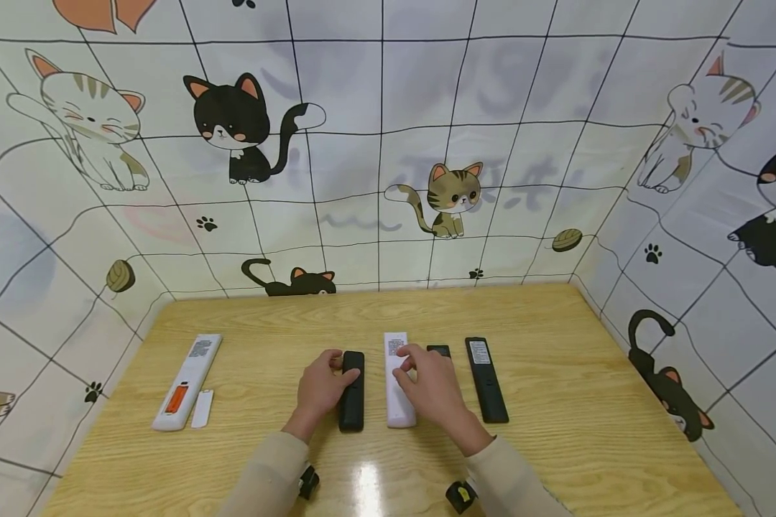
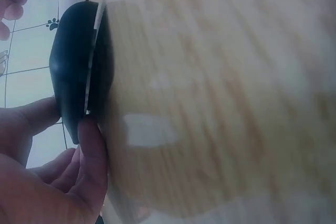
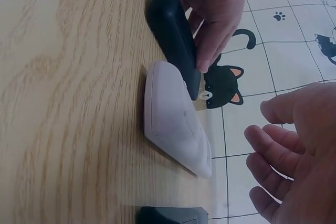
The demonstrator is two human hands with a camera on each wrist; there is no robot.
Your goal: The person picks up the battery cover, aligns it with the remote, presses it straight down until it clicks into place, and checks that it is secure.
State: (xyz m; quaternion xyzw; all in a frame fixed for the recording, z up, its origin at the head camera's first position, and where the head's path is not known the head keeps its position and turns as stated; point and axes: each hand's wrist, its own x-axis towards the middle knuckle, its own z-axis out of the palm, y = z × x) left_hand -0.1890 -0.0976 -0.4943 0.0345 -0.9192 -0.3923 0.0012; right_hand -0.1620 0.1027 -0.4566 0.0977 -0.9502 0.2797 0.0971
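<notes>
My left hand (image 1: 319,389) holds a black remote control (image 1: 352,406) by its left side, thumb over its upper face. In the left wrist view, the thumb and fingers close around one end of this black remote (image 2: 76,61), low at the wooden table. Just above a white remote control (image 1: 399,409), lying back side up, hovers my right hand (image 1: 435,386). Its fingers are loosely bent with nothing between them; in the right wrist view a gap separates them from the white remote (image 3: 170,111). A dark remote (image 1: 438,350) is mostly hidden behind the right hand.
Another black remote (image 1: 488,384) lies back side up at the right. On the left is a white remote (image 1: 192,370) with an orange-coloured open compartment, beside a small white cover (image 1: 202,408). A cat-print cloth (image 1: 356,215) surrounds the wooden table (image 1: 556,445).
</notes>
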